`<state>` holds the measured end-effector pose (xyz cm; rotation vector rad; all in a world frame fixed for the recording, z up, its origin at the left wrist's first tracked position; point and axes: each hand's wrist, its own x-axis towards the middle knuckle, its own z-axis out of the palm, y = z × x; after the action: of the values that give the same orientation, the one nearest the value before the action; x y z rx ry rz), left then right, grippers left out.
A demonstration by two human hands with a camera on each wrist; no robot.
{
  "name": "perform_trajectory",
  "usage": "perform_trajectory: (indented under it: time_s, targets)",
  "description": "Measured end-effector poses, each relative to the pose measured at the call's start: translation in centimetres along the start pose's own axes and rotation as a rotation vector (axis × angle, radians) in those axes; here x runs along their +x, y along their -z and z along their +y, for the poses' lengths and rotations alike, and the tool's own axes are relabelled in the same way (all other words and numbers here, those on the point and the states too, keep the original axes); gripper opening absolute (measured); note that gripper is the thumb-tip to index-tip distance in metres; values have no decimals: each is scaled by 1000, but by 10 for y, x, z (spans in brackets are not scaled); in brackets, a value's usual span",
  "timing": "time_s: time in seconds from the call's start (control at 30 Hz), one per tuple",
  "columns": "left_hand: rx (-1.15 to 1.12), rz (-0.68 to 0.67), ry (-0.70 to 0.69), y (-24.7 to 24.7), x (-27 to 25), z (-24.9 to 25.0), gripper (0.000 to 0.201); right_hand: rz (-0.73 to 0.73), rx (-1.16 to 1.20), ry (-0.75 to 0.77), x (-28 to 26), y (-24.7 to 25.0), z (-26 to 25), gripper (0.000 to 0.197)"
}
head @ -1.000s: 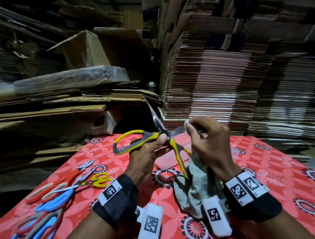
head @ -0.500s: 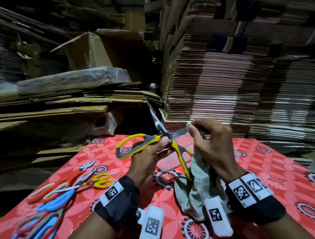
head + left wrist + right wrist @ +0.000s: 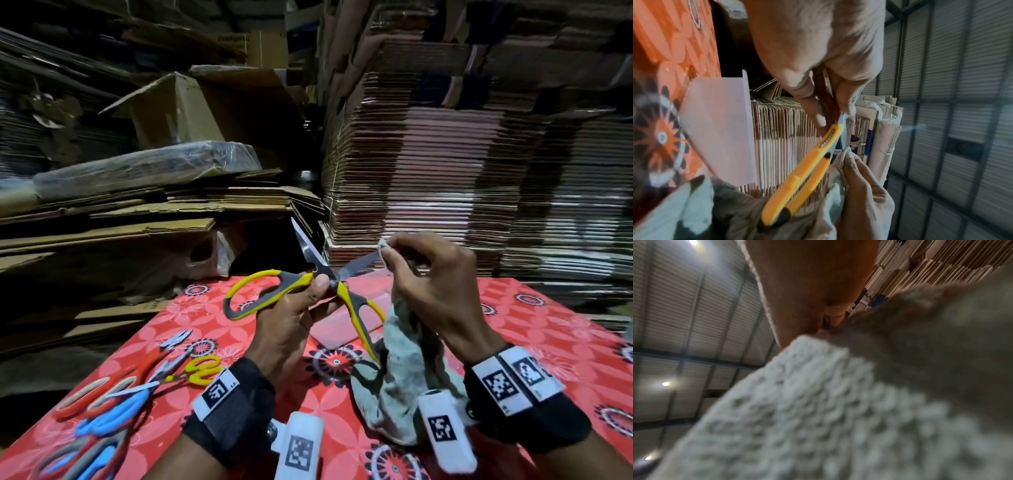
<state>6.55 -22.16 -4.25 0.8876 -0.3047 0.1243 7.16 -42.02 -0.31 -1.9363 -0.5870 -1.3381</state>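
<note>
Yellow-and-grey scissors (image 3: 274, 291) are held spread wide above a red flowered table (image 3: 548, 325), one blade pointing up and away, the other to the right. My left hand (image 3: 308, 301) pinches them at the pivot between thumb and fingers; in the left wrist view the yellow handle (image 3: 803, 175) hangs below that hand (image 3: 824, 100). My right hand (image 3: 421, 274) pinches a dirty pale cloth (image 3: 404, 383) around the tip of the right blade, and the cloth hangs down to the table. In the right wrist view the cloth (image 3: 838, 410) fills the frame, blurred.
Several more scissors with orange, blue and yellow handles (image 3: 137, 387) lie at the table's left front. A pale flat sheet (image 3: 339, 329) lies under the hands. Tall stacks of flattened cardboard (image 3: 445, 171) rise close behind the table, with loose boxes (image 3: 171, 113) at the left.
My right hand, with the cloth, has slid outward along the right blade toward its tip, baring more of the blade. My left hand keeps its hold at the pivot.
</note>
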Motion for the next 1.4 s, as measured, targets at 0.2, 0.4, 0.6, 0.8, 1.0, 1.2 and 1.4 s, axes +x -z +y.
perform_trajectory:
  time_s: [0.2,0.4,0.6,0.8,1.0,1.2,1.4]
  targets:
    - [-4,-33,12,-7,-4,1,13,119,34,26,2,13,-9,5]
    - [-40,-25,24,-6,-5,3,12,-70,107,130,-13,-12,-18,10]
    - [-28,-46,8,-6,-3,3,11,-15,41,108,-7,-5,-11,5]
    - [-14,-54,-4,-5,-2,2,13,-8,14,81,-7,-6,-11,6]
    - [22,-63,-5,-8,-5,1,14,45,11,-54,2,6,8,4]
    - [-2,-56,3,-9,-5,2,13,114,117,-82,8,15,-6,2]
    - [-31,37,10,-5,-5,3,15,-124,124,90,-2,2,-19,12]
